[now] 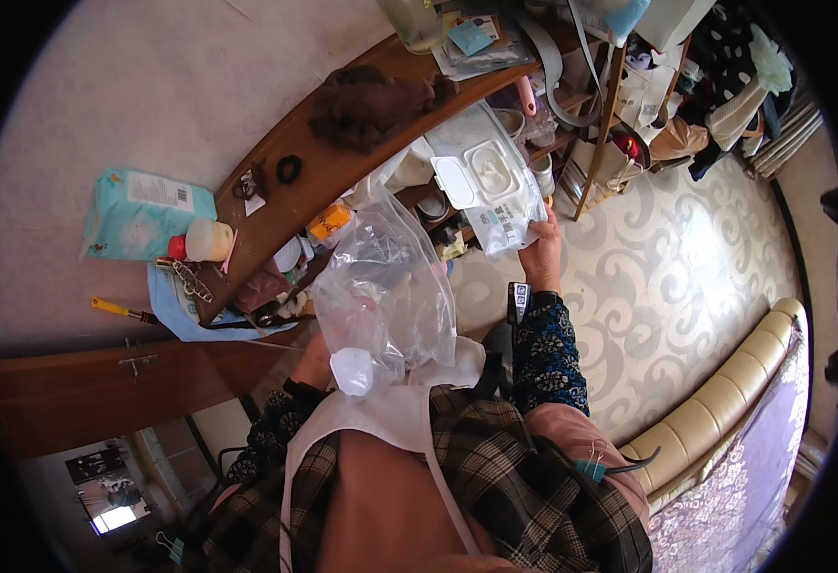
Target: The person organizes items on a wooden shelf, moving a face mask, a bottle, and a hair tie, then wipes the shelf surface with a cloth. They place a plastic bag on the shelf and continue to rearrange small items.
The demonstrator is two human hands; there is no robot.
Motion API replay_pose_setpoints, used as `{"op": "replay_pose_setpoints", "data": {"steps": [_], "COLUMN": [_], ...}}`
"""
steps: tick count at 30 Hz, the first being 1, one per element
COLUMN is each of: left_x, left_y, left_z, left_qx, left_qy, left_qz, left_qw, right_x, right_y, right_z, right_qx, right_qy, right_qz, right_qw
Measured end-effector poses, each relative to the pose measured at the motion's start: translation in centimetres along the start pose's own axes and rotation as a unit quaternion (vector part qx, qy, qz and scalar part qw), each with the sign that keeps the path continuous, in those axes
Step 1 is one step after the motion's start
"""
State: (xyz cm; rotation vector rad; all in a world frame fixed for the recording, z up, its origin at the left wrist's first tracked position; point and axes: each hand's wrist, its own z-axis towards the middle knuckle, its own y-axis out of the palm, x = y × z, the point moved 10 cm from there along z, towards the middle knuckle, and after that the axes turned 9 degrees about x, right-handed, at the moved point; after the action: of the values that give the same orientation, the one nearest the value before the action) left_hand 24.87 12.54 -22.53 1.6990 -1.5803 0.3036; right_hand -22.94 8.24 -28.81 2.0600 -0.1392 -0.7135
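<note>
My right hand (541, 250) grips the near end of a white pack of wet wipes (503, 227), which it holds out ahead of me. The pack's plastic lid (454, 182) is flipped back, and a wipe shows in the opening. In front of my chest hangs a clear plastic bag (381, 272), crumpled and puffed out. My left hand (314, 363) holds this bag from its left side; most of the fingers are behind or inside the film. A small white translucent piece (351, 371) sits at the bag's lower edge, its kind unclear.
Ahead curves a brown wooden shelf (276, 224) with a dark fluffy item (371, 107) and a black hair tie (289, 170). At left are a turquoise package (147, 212) and a cream jar (209, 241). Cluttered shelves stand beyond the wipes; a padded bed edge (715, 382) lies right.
</note>
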Motion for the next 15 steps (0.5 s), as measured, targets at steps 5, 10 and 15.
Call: {"op": "replay_pose_setpoints", "data": {"steps": [5, 10, 15], "left_x": [0.3, 0.6, 1.1], "left_y": [0.2, 0.0, -0.5], "left_z": [0.5, 0.7, 0.8], "left_qx": [-0.003, -0.005, -0.006], "left_qy": [-0.005, -0.013, -0.026], "left_qz": [0.010, 0.020, 0.041], "left_qw": [1.000, 1.000, 0.999], "right_x": [0.7, 1.1, 2.4], "right_y": [-1.6, -2.1, -2.9], "right_z": [-1.2, -1.6, -3.0], "right_qx": [-0.002, -0.008, 0.025], "right_qy": [0.024, 0.022, 0.081], "right_qz": [0.031, 0.026, 0.069], "right_qw": [0.999, 0.999, 0.994]}}
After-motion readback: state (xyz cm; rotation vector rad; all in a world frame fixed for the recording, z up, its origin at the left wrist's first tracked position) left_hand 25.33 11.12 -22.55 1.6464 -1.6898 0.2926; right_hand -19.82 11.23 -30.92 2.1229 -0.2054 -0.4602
